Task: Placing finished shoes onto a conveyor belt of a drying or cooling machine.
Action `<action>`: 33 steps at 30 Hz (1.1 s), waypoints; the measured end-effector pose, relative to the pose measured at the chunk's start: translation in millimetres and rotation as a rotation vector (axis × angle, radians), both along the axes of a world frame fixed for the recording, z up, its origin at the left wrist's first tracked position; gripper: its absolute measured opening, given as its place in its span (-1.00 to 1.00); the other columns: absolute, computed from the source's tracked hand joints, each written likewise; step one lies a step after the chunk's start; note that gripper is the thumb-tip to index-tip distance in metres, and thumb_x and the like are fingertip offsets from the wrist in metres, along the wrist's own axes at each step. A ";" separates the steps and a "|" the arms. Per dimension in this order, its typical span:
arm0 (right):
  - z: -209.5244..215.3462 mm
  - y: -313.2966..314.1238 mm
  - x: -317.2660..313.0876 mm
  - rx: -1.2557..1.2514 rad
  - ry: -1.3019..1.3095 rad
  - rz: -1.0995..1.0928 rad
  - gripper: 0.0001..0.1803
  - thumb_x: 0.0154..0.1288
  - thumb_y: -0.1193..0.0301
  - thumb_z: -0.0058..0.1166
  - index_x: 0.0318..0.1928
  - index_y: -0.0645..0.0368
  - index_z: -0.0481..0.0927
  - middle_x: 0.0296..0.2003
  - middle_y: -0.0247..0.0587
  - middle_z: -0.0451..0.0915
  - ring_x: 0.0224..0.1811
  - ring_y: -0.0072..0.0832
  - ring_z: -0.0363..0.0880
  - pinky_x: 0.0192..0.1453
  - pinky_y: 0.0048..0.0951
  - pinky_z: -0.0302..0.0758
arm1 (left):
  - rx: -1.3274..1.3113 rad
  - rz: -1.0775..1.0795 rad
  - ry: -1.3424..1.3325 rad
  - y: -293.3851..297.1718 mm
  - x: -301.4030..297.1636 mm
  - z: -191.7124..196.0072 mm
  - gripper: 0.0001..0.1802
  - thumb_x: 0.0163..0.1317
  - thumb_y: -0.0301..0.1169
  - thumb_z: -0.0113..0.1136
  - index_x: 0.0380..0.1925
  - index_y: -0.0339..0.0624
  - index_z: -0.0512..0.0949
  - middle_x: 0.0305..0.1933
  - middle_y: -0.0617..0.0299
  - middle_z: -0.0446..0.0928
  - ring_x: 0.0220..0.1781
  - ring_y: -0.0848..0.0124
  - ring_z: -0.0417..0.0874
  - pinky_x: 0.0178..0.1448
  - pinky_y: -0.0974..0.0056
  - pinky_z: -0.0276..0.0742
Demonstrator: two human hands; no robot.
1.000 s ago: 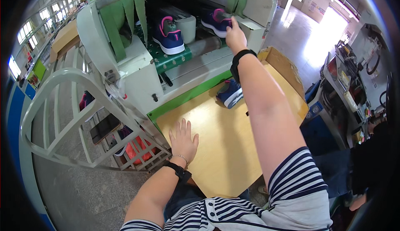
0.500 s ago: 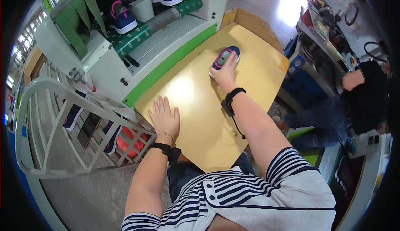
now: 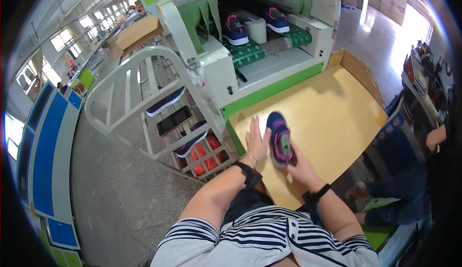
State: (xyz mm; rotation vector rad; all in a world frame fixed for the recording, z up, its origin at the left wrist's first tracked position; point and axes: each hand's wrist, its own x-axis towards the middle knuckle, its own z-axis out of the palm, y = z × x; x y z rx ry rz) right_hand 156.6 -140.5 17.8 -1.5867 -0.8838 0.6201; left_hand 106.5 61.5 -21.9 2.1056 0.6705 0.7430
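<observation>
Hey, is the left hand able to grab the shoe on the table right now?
Yes, it looks like it. The left hand is open right beside the shoe, with nothing in between. The right hand is at the heel end, so the toe end looks free.

A navy sneaker (image 3: 277, 133) with pink trim is pointing toe-forward, its opening facing up, over the tan desk (image 3: 332, 108).

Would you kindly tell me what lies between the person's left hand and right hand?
In the head view, a navy sneaker with pink trim lies between the left hand and the right hand, which grasps it near the heel.
</observation>
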 end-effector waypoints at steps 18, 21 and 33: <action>10.0 -94.4 -41.5 -0.386 -0.558 0.427 -0.29 0.20 0.19 0.24 0.33 0.21 0.42 0.48 0.12 0.19 0.55 0.14 0.05 0.55 0.09 0.03 | 0.046 -0.060 -0.326 -39.3 2.8 37.3 0.05 -0.03 -0.62 0.26 0.52 -0.28 0.00 0.53 -0.23 0.10 0.60 -0.09 0.06 0.64 0.05 -0.01; 11.2 -100.2 -45.4 -0.434 -0.562 0.424 -0.25 0.22 0.19 0.23 0.39 0.17 0.36 0.54 0.05 0.10 0.60 0.07 -0.04 0.60 0.14 -0.06 | 0.177 -0.063 -0.167 -28.9 -0.8 27.0 0.08 0.00 -0.54 0.28 0.54 -0.24 -0.05 0.57 -0.23 -0.02 0.61 -0.13 -0.01 0.65 0.01 -0.05; 59.0 -11.0 28.1 -0.320 -0.853 0.189 -0.48 0.33 0.38 0.11 0.27 0.30 0.45 0.33 0.14 0.42 0.31 0.04 0.41 0.42 -0.03 0.32 | 0.015 -0.122 -0.160 -16.3 2.7 20.7 0.15 0.03 -0.41 0.40 0.53 -0.32 -0.13 0.56 -0.24 -0.09 0.60 -0.14 -0.02 0.62 0.00 -0.04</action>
